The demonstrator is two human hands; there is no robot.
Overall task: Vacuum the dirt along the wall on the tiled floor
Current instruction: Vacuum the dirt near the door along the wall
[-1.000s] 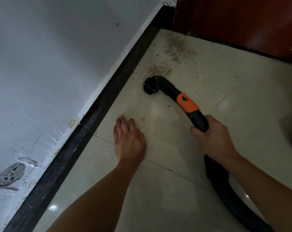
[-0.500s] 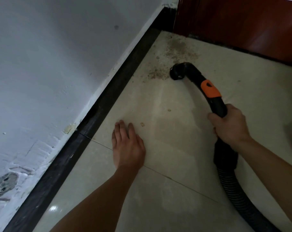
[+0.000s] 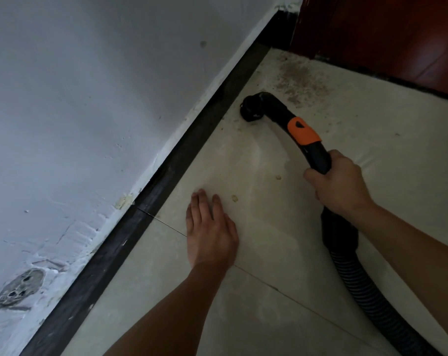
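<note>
My right hand (image 3: 338, 185) grips the black vacuum hose handle (image 3: 316, 156) just below its orange collar (image 3: 303, 131). The round black nozzle (image 3: 252, 110) sits on the pale tiled floor (image 3: 282, 240), close to the dark skirting strip (image 3: 182, 155) at the foot of the white wall (image 3: 102, 98). Brown dirt (image 3: 297, 75) is scattered on the tile beyond the nozzle, toward the corner. My left hand (image 3: 210, 232) lies flat on the floor, fingers straight, near the skirting. Two small crumbs (image 3: 234, 198) lie just past its fingertips.
A red-brown wooden door or panel (image 3: 384, 34) closes the far side at top right. The ribbed black hose (image 3: 366, 286) trails back along the floor under my right forearm. A grey patched hole (image 3: 20, 289) marks the wall at lower left.
The nozzle swung right toward the dirt patch half a second ago, and has now come back left, close to the skirting. My left hand stays flat on the tile.
</note>
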